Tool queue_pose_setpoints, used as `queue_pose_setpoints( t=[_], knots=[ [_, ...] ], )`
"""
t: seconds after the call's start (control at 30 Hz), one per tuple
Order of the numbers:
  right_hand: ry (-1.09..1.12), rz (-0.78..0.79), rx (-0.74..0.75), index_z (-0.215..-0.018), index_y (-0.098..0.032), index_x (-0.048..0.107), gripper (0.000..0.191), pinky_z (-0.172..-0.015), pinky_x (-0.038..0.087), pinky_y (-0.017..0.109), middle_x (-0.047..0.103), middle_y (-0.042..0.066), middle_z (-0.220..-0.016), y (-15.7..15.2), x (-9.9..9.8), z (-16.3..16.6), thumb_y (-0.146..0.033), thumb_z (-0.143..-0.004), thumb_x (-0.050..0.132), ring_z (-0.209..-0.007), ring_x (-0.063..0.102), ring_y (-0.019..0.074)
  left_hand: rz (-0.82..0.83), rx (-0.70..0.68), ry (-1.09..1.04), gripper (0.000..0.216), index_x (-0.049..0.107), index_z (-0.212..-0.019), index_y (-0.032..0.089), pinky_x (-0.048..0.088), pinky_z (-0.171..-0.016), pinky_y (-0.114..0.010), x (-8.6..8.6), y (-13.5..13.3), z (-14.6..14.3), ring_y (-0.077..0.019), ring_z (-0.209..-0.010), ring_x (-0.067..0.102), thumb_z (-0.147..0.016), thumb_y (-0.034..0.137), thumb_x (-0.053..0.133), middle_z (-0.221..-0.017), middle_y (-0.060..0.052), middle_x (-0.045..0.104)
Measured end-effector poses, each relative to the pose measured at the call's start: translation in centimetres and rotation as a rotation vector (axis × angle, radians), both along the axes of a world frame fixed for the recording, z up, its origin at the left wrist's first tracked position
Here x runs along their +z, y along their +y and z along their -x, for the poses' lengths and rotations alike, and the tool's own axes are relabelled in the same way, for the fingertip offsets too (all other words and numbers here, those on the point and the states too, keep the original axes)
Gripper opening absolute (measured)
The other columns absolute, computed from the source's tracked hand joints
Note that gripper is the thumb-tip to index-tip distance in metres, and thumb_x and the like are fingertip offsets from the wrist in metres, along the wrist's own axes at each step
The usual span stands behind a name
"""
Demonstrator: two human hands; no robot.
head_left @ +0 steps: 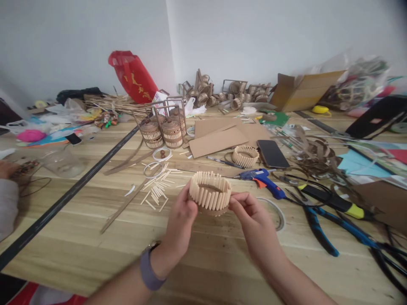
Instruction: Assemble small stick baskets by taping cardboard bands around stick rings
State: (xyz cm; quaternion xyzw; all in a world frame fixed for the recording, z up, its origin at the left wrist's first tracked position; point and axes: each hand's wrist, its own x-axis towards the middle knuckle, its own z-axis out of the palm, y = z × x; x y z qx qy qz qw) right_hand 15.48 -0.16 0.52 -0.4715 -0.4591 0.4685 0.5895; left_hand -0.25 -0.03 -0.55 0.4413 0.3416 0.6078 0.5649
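Observation:
A round basket ring of short upright wooden sticks around a brown band is held above the table. My left hand grips its left side, thumb in front and fingers partly hidden behind. On its right side, my right hand pinches the lower edge between thumb and fingers. A second stick ring stands on the table beyond. Loose short sticks lie scattered to the left, near white rings. The blue hot glue gun rests to the right of the held ring.
Pliers with blue handles, a utility knife and a roll of tape lie at right. Behind are a phone, cardboard sheets and lidded baskets with handles. Another person's sleeve shows at far left.

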Motion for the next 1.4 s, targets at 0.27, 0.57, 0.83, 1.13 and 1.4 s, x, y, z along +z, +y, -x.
queue_pose_setpoints(
  t=[0.27, 0.57, 0.83, 1.13, 1.4],
  knots=[
    [-0.008, -0.077, 0.07, -0.075, -0.022, 0.062, 0.03, -0.074, 0.053, 0.03, 0.067, 0.003, -0.08, -0.6, -0.3, 0.8, -0.051, -0.079, 0.07, -0.078, 0.062, 0.0176, 0.035, -0.008, 0.055, 0.099, 0.026, -0.141, 0.026, 0.051, -0.096, -0.042, -0.1, -0.6, 0.0, -0.0276, -0.109, 0.065, -0.063, 0.03, 0.087, -0.125, -0.012, 0.062],
    [-0.148, -0.051, 0.225, -0.101, -0.024, 0.065, 0.021, -0.089, 0.049, 0.04, 0.069, 0.007, -0.107, -1.0, -0.9, 0.4, -0.032, -0.082, 0.066, -0.102, 0.062, 0.0231, -0.024, 0.059, -0.045, 0.09, 0.039, -0.136, 0.028, 0.053, -0.086, -0.035, 0.1, 0.4, 1.2, -0.0264, -0.105, 0.065, -0.06, 0.026, 0.087, -0.12, -0.009, 0.065],
    [-0.067, -0.084, 0.302, -0.119, -0.03, 0.063, 0.033, -0.08, 0.056, 0.035, 0.067, 0.007, -0.12, -1.8, 0.8, 0.7, -0.027, -0.086, 0.063, -0.089, 0.068, 0.0187, -0.034, 0.077, -0.126, 0.084, 0.046, -0.133, 0.024, 0.051, -0.088, -0.036, 1.0, 1.1, 1.5, -0.0258, -0.1, 0.066, -0.06, 0.032, 0.086, -0.109, -0.006, 0.069],
    [0.088, -0.111, 0.248, -0.136, -0.035, 0.049, 0.054, -0.071, 0.057, 0.036, 0.067, 0.008, -0.12, -2.0, -0.2, 0.7, -0.037, -0.085, 0.068, -0.07, 0.068, 0.0146, 0.096, 0.008, -0.247, 0.072, 0.059, -0.122, 0.023, 0.052, -0.088, -0.036, 1.7, 1.4, 1.7, -0.0275, -0.102, 0.066, -0.059, 0.043, 0.085, -0.094, -0.004, 0.073],
    [-0.051, -0.032, 0.118, -0.081, -0.021, 0.065, 0.028, -0.059, 0.049, 0.027, 0.066, 0.002, -0.072, -1.2, 1.4, 0.3, -0.045, -0.073, 0.076, -0.065, 0.06, 0.015, 0.213, -0.091, -0.229, 0.073, 0.059, -0.123, 0.021, 0.051, -0.092, -0.039, 0.7, 1.4, 2.3, -0.0297, -0.106, 0.065, -0.06, 0.044, 0.085, -0.101, -0.007, 0.073]
  ],
)
